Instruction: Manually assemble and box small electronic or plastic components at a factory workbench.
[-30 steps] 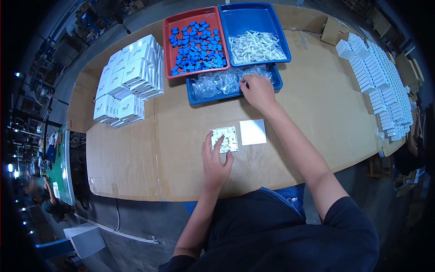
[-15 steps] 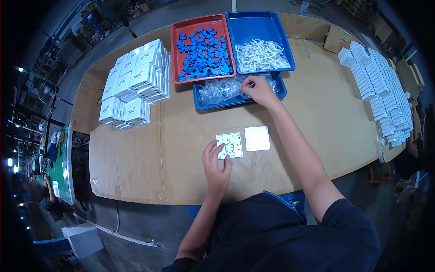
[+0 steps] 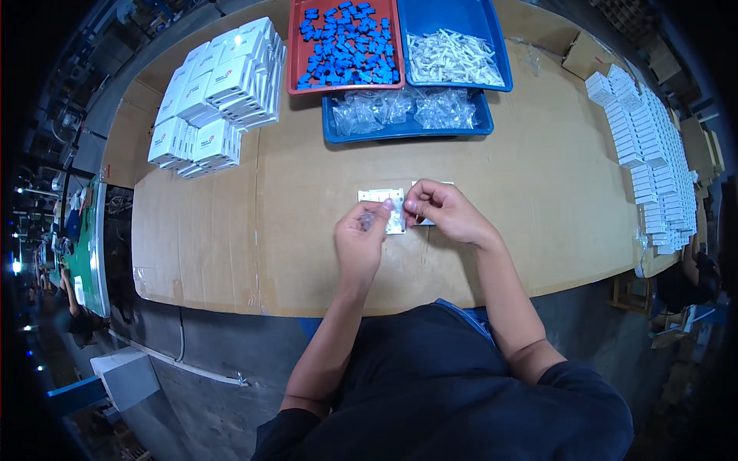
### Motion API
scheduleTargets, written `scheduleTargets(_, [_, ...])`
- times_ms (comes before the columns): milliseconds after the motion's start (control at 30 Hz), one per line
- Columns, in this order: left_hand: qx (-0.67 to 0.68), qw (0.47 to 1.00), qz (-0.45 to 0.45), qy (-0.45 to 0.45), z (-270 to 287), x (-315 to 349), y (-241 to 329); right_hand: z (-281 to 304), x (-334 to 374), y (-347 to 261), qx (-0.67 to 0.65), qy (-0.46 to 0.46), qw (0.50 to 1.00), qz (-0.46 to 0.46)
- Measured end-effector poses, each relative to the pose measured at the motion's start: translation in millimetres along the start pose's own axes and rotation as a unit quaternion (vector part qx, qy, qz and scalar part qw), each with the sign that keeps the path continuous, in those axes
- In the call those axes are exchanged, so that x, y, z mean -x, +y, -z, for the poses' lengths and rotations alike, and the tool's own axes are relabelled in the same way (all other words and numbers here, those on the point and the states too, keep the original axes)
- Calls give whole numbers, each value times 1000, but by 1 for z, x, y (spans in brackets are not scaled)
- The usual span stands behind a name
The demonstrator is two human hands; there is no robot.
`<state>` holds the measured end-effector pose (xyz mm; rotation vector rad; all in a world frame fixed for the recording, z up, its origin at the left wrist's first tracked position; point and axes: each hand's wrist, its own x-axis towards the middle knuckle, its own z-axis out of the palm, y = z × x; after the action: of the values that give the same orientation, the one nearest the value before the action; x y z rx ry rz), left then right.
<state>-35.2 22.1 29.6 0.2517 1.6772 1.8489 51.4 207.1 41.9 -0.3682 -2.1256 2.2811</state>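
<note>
Over a white square plate with moulded fittings (image 3: 374, 194), my left hand (image 3: 360, 244) is closed, thumb against fingers. A crumpled clear plastic bag (image 3: 367, 220) shows in its grip. Close beside it, my right hand (image 3: 455, 215) has its thumb and fingers pinched together near the plate's right side. What that pinch holds, if anything, is too small to make out. A second white square plate (image 3: 424, 221) lies flat on the cardboard-covered table, mostly hidden under my right hand.
Beyond my hands stands a blue tray (image 3: 407, 136) of clear plastic bags. Behind it are a red tray (image 3: 346, 87) of blue parts and a blue tray (image 3: 450, 17) of white pieces. White boxes (image 3: 207, 92) are stacked left; rows of white units (image 3: 649, 161) stand right.
My right hand has come back from the bag tray to beside my left hand. A clear bag now shows in my left hand, which was resting on the plate. The view has shifted.
</note>
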Motion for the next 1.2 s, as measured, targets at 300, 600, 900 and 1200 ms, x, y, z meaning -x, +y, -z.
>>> scheduleTargets(300, [110, 991, -49, 60, 3, 10, 0, -33, 12, 9, -142, 53, 988, -23])
scheduleTargets(600, [2, 995, -83, 62, 1, 20, 6, -39, 15, 0, -150, 9, 988, -21])
scheduleTargets(900, [1, 999, -42, 25, 18, 13, 0, -31, 13, 6, -109, 56, 992, -5])
scheduleTargets(1200, [-29, 999, -33, 25, 9, 20, 2, -38, 16, 4, -108, 48, 993, -11])
